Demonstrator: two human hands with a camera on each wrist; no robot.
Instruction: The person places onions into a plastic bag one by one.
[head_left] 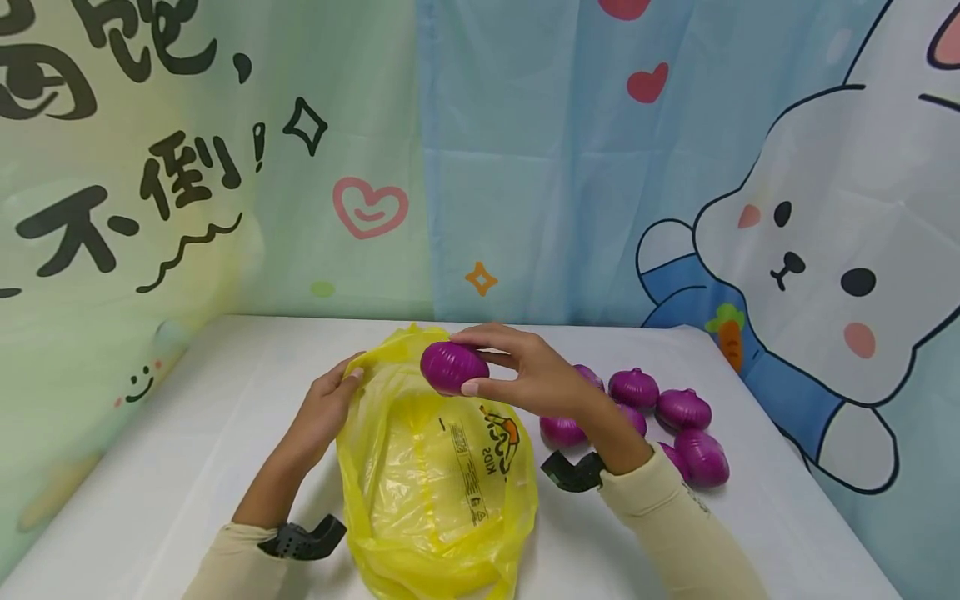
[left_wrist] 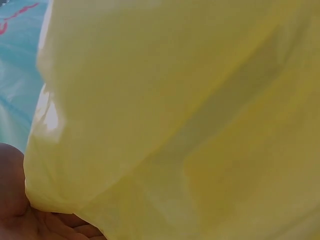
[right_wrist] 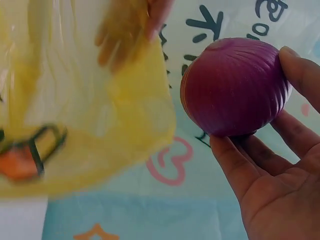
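Note:
Between the thumb and fingers of my right hand (head_left: 532, 367) is a purple onion (head_left: 453, 367), held up over the mouth of a yellow plastic bag (head_left: 427, 467). The right wrist view shows this onion (right_wrist: 235, 87) gripped by the fingertips, apart from the bag (right_wrist: 135, 115). My left hand (head_left: 324, 412) pinches the bag's upper left edge, thumb on the near side. Yellow film (left_wrist: 165, 110) fills most of the left wrist view, with part of the left hand (left_wrist: 50, 225) at the lower left corner. A cartoon print with the word KIDS marks the bag's front.
Several more purple onions (head_left: 702, 458) lie grouped on the white table (head_left: 780, 500) to the right, some behind the right forearm. A printed curtain (head_left: 510, 208) with a rabbit, hearts and lettering hangs along the table's far edge. Each wrist wears a black camera mount (head_left: 303, 540).

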